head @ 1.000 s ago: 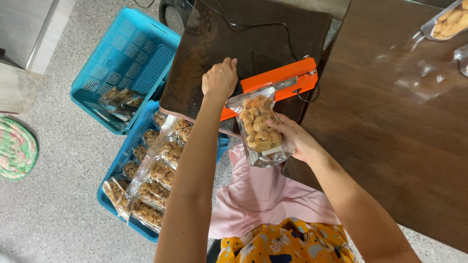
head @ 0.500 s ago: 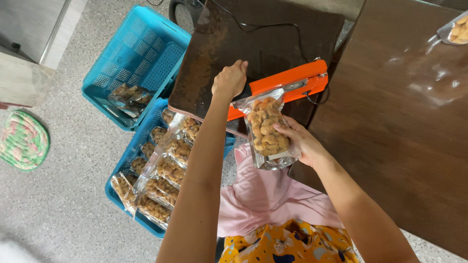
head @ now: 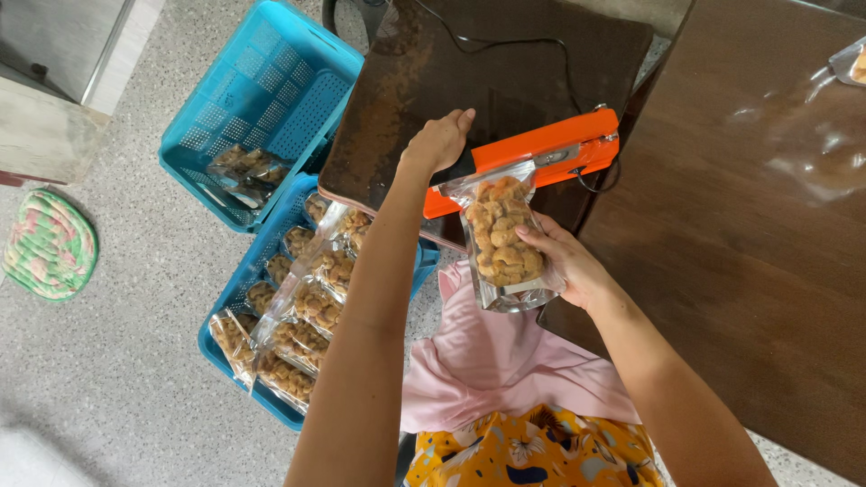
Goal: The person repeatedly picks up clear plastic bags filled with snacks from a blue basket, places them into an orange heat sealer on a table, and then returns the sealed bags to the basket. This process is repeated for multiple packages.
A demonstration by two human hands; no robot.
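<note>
Left hand (head: pixel 439 142): curled, pressing down on black handle of orange sealer (head: pixel 532 155). Right hand (head: pixel 566 263): closed around side of clear snack bag (head: pixel 501 239), its top edge tucked under the sealer bar.

Both forearms bare, no sleeves, no watch or rings visible on left hand (head: pixel 439 142) or right hand (head: pixel 566 261). Pink garment (head: pixel 505 370) over lap; below it yellow-orange fabric (head: pixel 541 451) with dark blue floral print.

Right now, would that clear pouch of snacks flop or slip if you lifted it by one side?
Probably floppy: the clear pouch is thin film, held by the right hand. Likely light, since its pieces look puffy. The glossy film may be slippery.
</note>
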